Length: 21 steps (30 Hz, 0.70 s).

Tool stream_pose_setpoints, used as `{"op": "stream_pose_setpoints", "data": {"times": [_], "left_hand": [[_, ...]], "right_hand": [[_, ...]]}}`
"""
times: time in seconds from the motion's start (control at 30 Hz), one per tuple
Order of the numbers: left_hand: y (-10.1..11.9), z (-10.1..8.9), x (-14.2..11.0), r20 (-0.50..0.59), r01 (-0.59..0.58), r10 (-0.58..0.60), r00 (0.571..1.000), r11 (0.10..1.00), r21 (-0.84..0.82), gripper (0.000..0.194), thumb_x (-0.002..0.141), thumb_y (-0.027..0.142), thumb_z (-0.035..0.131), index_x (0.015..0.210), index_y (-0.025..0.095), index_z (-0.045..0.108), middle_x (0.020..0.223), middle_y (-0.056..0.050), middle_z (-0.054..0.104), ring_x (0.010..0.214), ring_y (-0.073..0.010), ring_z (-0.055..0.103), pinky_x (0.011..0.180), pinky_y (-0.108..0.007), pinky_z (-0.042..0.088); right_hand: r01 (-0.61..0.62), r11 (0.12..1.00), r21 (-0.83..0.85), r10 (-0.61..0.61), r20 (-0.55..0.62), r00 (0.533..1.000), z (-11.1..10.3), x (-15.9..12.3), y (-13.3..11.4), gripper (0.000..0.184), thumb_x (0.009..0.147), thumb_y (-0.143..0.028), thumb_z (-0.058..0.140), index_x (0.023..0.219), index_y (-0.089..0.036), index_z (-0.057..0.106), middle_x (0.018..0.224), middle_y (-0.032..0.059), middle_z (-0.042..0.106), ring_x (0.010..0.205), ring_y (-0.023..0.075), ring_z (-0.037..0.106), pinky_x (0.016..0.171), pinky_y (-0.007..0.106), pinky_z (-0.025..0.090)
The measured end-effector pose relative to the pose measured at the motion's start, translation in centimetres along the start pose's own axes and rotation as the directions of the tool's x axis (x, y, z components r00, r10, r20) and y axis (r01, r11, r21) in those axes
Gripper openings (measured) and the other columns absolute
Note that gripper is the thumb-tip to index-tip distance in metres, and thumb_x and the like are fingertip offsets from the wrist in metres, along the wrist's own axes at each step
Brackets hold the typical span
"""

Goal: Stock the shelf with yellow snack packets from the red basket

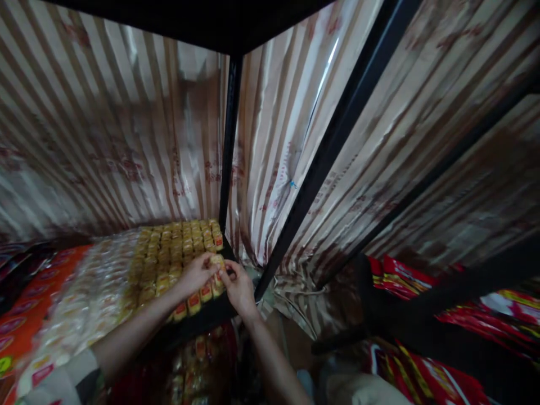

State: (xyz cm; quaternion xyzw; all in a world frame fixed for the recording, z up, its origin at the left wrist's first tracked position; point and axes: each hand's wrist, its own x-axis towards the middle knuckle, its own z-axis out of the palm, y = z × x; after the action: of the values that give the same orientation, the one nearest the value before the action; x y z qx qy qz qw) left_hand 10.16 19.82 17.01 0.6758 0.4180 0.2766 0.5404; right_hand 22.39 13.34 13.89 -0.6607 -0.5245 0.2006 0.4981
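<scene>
Yellow catches my eye: the left hand (199, 272) and right hand (239, 288) pinch one small packet (217, 261), fingers (230, 266) closed on it, at the right end of similar packets (169, 250) rowed on a black shelf (211, 315).

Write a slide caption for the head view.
Left hand and right hand hold a small yellow packet by rows of similar packets on a dark shelf.

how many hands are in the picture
2: the left hand and the right hand, both on a yellow packet near the right end of the black shelf. No others show.
</scene>
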Motion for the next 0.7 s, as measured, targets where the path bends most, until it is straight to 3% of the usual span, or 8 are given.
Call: {"op": "stream_pose_setpoints", "data": {"times": [0.07, 0.17, 0.3, 0.43, 0.7], "left_hand": [[0.4, -0.2, 2.7, -0.040, -0.056, 0.064, 0.997, 0.983, 0.173, 0.025, 0.072, 0.028, 0.053, 0.094, 0.016, 0.057, 0.080, -0.002, 0.064, 0.064, -0.0138, 0.060, 0.058, -0.025, 0.047], [0.8, -0.3, 6.2, -0.087, -0.119, 0.174, 0.981, 0.890, 0.441, 0.026, 0.073, 0.023, 0.053, 0.096, 0.016, 0.061, 0.093, -0.006, 0.066, 0.086, -0.0178, 0.060, 0.077, -0.028, 0.046], [1.0, -0.3, 8.9, -0.039, -0.121, 0.199, 0.979, 0.727, 0.676, 0.034, 0.078, 0.023, 0.049, 0.111, 0.018, 0.056, 0.102, -0.007, 0.066, 0.091, -0.0181, 0.060, 0.081, -0.027, 0.043], [0.8, -0.3, 9.9, 0.003, -0.112, 0.168, 0.986, 0.641, 0.759, 0.033, 0.078, 0.018, 0.048, 0.109, 0.019, 0.059, 0.100, -0.007, 0.066, 0.091, -0.0188, 0.060, 0.079, -0.027, 0.043], [-0.2, -0.7, 10.5, 0.071, -0.204, 0.276, 0.959, 0.491, 0.847, 0.024, 0.077, 0.015, 0.047, 0.093, 0.016, 0.065, 0.108, -0.009, 0.056, 0.111, -0.0234, 0.043, 0.093, -0.033, 0.038]], "right_hand": [[0.001, 0.999, -0.033, -0.003, -0.059, 0.998, 0.3, 2.0, 0.2, 0.028, 0.078, -0.028, 0.053, 0.102, -0.019, 0.062, 0.091, 0.0027, 0.064, 0.057, 0.0107, 0.053, 0.060, 0.023, 0.044], [-0.022, 0.999, -0.040, 0.017, -0.107, 0.994, 1.3, 4.8, 1.3, 0.029, 0.080, -0.026, 0.049, 0.105, -0.018, 0.060, 0.093, 0.0040, 0.065, 0.061, 0.0130, 0.057, 0.064, 0.025, 0.046], [-0.030, 0.997, -0.064, 0.020, -0.152, 0.988, 3.0, 7.2, 3.6, 0.031, 0.082, -0.026, 0.047, 0.109, -0.017, 0.058, 0.100, 0.0067, 0.065, 0.082, 0.0180, 0.061, 0.076, 0.029, 0.046], [-0.042, 0.994, -0.105, 0.021, -0.188, 0.982, 4.4, 8.2, 5.5, 0.035, 0.081, -0.023, 0.048, 0.114, -0.014, 0.057, 0.108, 0.0109, 0.063, 0.100, 0.0214, 0.057, 0.088, 0.033, 0.042], [-0.069, 0.979, -0.191, 0.048, -0.115, 0.992, 5.4, 9.4, 6.5, 0.030, 0.080, -0.019, 0.047, 0.106, -0.014, 0.062, 0.098, 0.0105, 0.066, 0.093, 0.0241, 0.060, 0.082, 0.035, 0.045]]}}
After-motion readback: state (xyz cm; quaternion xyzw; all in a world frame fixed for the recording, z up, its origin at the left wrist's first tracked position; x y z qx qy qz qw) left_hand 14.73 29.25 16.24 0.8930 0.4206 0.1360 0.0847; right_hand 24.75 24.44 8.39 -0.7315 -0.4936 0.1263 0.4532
